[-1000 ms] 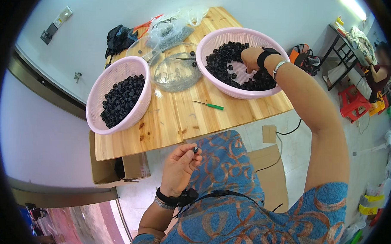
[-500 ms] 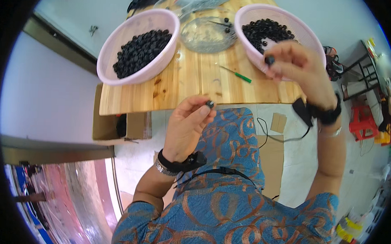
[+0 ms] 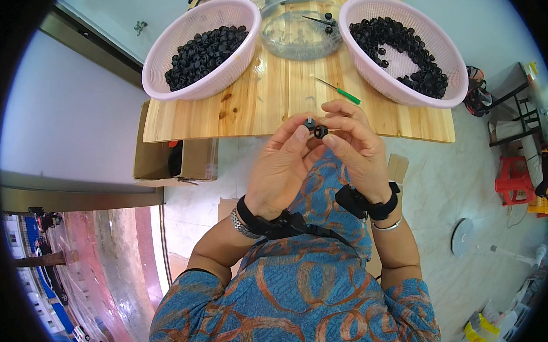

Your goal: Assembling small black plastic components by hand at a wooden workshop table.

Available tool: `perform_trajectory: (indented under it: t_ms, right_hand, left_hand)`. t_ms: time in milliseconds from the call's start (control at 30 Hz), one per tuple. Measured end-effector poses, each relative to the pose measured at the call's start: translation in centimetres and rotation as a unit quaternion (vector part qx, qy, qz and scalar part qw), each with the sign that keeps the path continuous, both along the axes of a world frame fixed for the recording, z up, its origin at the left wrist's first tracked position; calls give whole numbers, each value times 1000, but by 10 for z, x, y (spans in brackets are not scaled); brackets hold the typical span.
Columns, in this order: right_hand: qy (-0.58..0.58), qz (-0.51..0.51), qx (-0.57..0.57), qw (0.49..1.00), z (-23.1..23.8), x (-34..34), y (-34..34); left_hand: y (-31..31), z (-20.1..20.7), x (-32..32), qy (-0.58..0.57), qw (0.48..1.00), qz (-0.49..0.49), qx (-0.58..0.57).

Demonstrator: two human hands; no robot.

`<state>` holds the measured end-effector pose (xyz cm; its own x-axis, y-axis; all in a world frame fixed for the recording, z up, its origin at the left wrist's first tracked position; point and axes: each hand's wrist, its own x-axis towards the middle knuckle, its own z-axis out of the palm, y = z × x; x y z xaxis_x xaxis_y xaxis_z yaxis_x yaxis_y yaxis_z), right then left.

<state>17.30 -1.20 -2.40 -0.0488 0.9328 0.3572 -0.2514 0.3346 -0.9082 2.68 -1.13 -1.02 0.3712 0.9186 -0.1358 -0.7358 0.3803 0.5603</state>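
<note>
Over my lap, just off the table's near edge, my two hands meet. Between thumb and fingers my left hand (image 3: 281, 170) pinches a small black knob-like part (image 3: 310, 124) with a pale pin standing up from it. My right hand (image 3: 360, 151) grips a round black cap (image 3: 320, 131) that looks hollow, held right beside the other part; whether the two touch I cannot tell. A pink basket (image 3: 155, 76) of small black parts (image 3: 207, 57) stands at the left of the table. Another pink basket (image 3: 365, 70) at the right holds black caps (image 3: 431, 80) around its bare bottom.
A screwdriver (image 3: 343, 93) with a green handle lies on the wooden table (image 3: 197, 117). Behind it is a clear plastic bag (image 3: 290, 42) with a few black pieces. A cardboard box (image 3: 150, 160) stands under the table's left end, and a red stool (image 3: 515, 179) at the far right.
My right hand has come from the right basket down to my left hand, bringing the black cap. The left hand has shifted slightly right and up, keeping its part. The view has moved a little.
</note>
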Motion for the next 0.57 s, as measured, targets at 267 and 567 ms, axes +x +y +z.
perform_trajectory:
  t_ms: [267,567]
  right_hand:
    - [-153,-142,83,975,-6,-7,-9]
    - [14,-112,46,992,-19,-12,-13]
  left_hand:
    - [-4,-26,12,4,999,33,25]
    - [-8,-24,13,31,997,17,68]
